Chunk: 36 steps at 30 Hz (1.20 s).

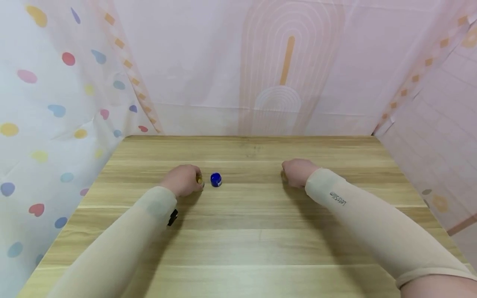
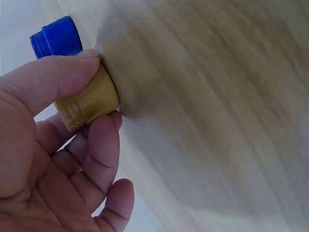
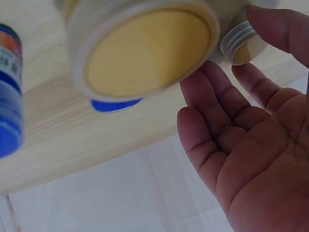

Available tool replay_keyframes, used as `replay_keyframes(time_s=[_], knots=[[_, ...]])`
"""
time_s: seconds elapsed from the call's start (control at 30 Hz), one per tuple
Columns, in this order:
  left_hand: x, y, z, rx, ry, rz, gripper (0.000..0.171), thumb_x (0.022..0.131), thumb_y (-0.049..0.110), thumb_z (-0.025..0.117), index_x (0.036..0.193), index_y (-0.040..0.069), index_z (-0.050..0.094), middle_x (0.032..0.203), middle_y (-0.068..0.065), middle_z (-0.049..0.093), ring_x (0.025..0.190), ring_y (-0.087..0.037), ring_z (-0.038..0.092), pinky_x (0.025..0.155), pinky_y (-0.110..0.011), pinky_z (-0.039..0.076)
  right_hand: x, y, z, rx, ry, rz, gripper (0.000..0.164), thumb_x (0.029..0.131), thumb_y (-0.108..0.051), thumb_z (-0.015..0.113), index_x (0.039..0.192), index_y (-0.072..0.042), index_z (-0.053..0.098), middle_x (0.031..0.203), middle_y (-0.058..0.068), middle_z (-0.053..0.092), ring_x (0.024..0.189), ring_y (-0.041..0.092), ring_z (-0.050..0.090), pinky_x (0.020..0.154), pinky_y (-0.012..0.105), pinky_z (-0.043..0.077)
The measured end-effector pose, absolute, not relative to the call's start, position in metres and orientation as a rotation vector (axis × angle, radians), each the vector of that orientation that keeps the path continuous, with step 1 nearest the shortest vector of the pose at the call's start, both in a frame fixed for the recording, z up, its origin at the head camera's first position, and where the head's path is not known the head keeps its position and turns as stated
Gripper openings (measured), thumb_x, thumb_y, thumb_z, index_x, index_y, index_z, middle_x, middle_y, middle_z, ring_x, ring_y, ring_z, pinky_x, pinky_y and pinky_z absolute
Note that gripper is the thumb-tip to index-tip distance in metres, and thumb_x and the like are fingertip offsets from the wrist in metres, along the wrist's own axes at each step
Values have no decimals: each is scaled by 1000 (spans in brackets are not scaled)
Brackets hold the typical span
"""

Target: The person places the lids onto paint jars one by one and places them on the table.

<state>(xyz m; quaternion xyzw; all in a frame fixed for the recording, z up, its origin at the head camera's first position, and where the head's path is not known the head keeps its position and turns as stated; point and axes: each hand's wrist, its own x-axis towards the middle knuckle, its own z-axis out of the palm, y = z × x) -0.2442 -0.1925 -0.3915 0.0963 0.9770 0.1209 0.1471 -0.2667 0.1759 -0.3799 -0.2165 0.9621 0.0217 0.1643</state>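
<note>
My left hand (image 1: 181,180) is at the left of the wooden table, pinching a small gold paint jar (image 2: 100,93) between thumb and fingers. Its threaded neck has no lid on it, and its base is right at the tabletop. Just beside it stands a blue paint jar (image 1: 216,179), also with a bare threaded neck. My right hand (image 1: 299,173) is low over the table, right of the middle. Between its thumb and forefinger, the right wrist view shows a small clear ribbed lid (image 3: 244,48) with yellow inside.
Close to the right wrist camera looms a round, pale-rimmed yellow thing (image 3: 149,53), blurred. A blue labelled container (image 3: 9,96) shows at that view's left edge. The wooden table (image 1: 238,244) ends at a patterned curtain (image 1: 201,66) behind and at both sides.
</note>
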Motion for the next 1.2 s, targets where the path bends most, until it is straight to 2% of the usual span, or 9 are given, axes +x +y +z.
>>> replay_keyframes(time_s=[0.13, 0.3, 0.6, 0.87, 1.03, 1.2], knots=[[-244, -192, -391, 273, 2819, 356, 25, 97, 26, 75, 113, 7, 72, 109, -10, 74, 93, -26, 64, 96, -51, 53, -269, 174, -384, -599, 2754, 93, 18, 106, -16, 51, 108, -2, 63, 92, 11, 68, 80, 24, 61, 79, 42, 58], [-244, -192, -390, 266, 2822, 356, 26, 96, 25, 76, 113, 7, 72, 109, -10, 73, 93, -26, 63, 96, -51, 53, -270, 172, -384, -592, 2756, 115, 18, 105, -13, 55, 111, 0, 65, 96, 13, 70, 82, 23, 61, 82, 40, 59], [-244, -191, -389, 267, 2824, 358, 26, 96, 26, 76, 114, 7, 72, 110, -10, 73, 94, -26, 64, 95, -51, 53, -264, 168, -377, -618, 2756, 132, 13, 103, -9, 56, 105, 1, 64, 89, 10, 66, 78, 21, 58, 80, 36, 58], [-242, -190, -388, 262, 2832, 366, 26, 95, 25, 77, 113, 7, 72, 108, -10, 73, 92, -26, 63, 94, -50, 53, -262, 165, -374, -581, 2740, 156, 8, 101, -3, 58, 103, -1, 65, 93, 9, 67, 80, 21, 57, 80, 34, 57], [-242, -190, -390, 250, 2815, 393, 21, 96, 25, 76, 109, 10, 70, 102, -7, 72, 89, -24, 62, 89, -47, 53, -263, 166, -376, -566, 2746, 149, 9, 101, -4, 57, 101, -1, 65, 93, 9, 68, 79, 21, 57, 77, 34, 56], [-245, -192, -394, 247, 2789, 427, 18, 97, 26, 73, 107, 12, 68, 98, -5, 71, 87, -23, 61, 84, -44, 53, -263, 169, -377, -562, 2760, 92, 17, 105, -11, 53, 104, 0, 66, 95, 10, 69, 79, 21, 58, 79, 36, 56]])
